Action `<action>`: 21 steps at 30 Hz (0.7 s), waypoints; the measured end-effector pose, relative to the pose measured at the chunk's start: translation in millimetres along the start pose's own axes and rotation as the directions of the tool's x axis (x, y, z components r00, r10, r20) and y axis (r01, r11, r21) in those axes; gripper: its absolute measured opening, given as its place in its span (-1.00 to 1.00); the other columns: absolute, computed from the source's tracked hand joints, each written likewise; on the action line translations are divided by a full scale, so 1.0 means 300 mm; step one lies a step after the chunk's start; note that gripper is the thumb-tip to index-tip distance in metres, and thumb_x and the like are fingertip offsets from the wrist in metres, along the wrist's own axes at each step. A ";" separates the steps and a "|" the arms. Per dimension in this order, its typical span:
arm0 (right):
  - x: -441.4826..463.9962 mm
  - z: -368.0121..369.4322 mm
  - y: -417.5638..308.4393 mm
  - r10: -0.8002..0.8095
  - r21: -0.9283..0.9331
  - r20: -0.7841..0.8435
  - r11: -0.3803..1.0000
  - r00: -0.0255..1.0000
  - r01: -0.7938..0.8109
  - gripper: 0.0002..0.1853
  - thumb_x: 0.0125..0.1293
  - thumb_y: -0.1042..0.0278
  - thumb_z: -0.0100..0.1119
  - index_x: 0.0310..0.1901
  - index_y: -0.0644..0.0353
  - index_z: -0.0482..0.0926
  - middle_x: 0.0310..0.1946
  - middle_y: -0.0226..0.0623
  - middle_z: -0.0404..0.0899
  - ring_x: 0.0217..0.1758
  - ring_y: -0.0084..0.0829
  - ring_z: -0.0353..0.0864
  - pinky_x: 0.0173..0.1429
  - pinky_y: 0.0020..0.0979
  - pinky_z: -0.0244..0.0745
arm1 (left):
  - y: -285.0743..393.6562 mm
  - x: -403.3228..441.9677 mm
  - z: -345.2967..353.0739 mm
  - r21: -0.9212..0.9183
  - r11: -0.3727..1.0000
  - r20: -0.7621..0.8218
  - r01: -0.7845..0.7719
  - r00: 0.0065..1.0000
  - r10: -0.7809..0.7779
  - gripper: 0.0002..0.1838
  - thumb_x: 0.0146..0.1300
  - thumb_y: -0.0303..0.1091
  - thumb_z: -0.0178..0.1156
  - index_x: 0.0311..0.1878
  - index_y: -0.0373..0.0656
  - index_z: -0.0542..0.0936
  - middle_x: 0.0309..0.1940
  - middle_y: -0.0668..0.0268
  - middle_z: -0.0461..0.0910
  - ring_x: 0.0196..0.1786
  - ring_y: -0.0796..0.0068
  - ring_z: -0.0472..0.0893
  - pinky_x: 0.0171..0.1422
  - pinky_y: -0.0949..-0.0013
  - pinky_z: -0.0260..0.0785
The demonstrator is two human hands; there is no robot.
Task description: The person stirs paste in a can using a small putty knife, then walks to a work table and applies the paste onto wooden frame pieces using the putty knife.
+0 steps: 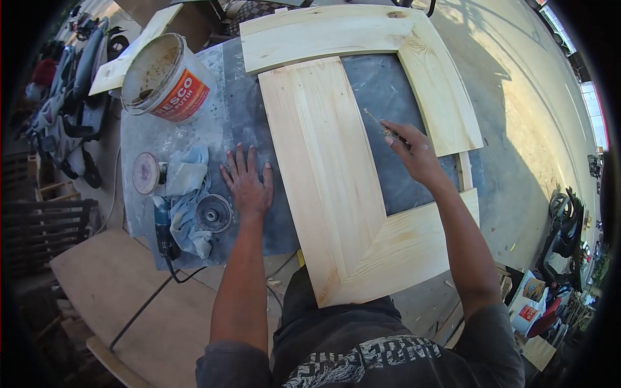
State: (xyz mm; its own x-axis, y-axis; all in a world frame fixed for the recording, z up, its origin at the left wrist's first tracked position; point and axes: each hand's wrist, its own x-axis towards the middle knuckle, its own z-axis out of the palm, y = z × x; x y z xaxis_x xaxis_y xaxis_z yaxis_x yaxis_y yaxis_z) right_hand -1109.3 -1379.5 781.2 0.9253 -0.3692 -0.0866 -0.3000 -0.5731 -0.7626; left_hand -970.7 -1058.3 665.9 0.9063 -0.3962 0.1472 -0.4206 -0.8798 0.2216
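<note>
Pale wooden boards with mitred corners form an angular frame; its wide board (323, 155) lies on the dark tabletop (250, 123). My left hand (250, 184) rests flat on the tabletop just left of that board, fingers spread, holding nothing. Above the frame's inner opening, my right hand (414, 152) is closed on a thin pointed tool (375, 119), whose tip points up and left. What kind of tool it is cannot be made out. The upper board (323, 35) and the lower board (407, 249) bound the opening.
A white bucket (155, 77) with a red label stands at the table's upper left. Below it lie a round pad (146, 173), a blue cloth (189, 174), a disc (213, 213) and a corded power tool (163, 229). Motorbikes (77, 103) stand beyond the table's left side.
</note>
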 end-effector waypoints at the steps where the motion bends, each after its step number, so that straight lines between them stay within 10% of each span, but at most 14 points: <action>1: 0.057 0.000 0.002 -0.073 -0.146 0.034 0.986 0.997 0.077 -0.65 0.42 0.30 0.13 0.21 0.05 0.55 -0.20 -0.23 0.53 -0.16 -0.27 0.53 -0.01 -0.31 0.44 | 0.002 0.000 -0.006 -0.003 1.000 0.008 0.000 1.000 0.000 -0.38 0.41 0.00 -0.04 0.44 -0.11 0.30 0.53 0.18 0.09 0.60 0.07 -0.08 0.62 -0.12 -0.38; 21: 0.420 -0.027 -0.166 -0.027 -0.628 0.386 0.724 0.922 0.285 -0.63 0.18 0.33 0.19 0.04 0.10 0.66 -0.07 -0.15 0.64 0.03 -0.12 0.60 0.13 -0.19 0.50 | 0.005 0.014 -0.017 -0.014 1.000 0.021 0.019 1.000 -0.019 -0.38 0.35 -0.02 0.03 0.41 -0.07 0.33 0.52 0.20 0.10 0.60 0.09 -0.05 0.61 -0.16 -0.34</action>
State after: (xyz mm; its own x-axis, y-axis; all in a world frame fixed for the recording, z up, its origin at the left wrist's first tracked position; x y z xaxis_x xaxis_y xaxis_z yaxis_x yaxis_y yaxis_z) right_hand -979.7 -1403.5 813.4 0.9509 -0.0422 -0.3066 -0.0995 -0.9797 -0.1738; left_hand -967.7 -1059.8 671.8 0.9147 -0.3852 0.1225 -0.4039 -0.8834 0.2378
